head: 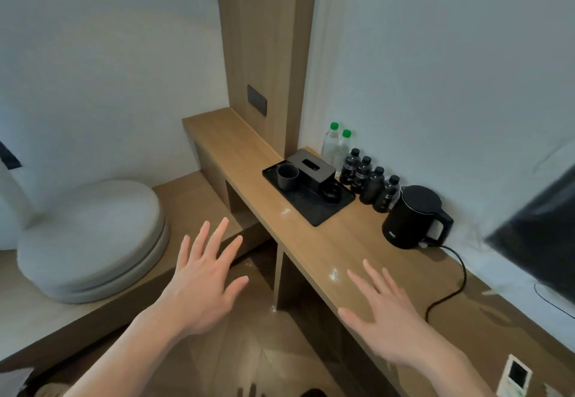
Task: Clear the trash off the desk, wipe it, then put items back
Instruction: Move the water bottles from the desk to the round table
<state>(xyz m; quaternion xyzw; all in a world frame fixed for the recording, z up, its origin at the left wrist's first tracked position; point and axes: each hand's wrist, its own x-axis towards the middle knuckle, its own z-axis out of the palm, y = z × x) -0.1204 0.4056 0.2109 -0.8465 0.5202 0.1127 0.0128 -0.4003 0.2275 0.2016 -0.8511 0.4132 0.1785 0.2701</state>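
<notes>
Two items on black tray (314, 211), cup (287, 175), tissue box (312, 167)

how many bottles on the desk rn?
6. Two clear bottles with green caps stand against the wall behind the tissue box. Four small dark bottles line up between them and the kettle. None looks hidden.

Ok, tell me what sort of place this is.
Probably a hotel room. A kettle, a row of small dark bottles and a tray with a tissue box and cup stand on a narrow wall desk.
</notes>
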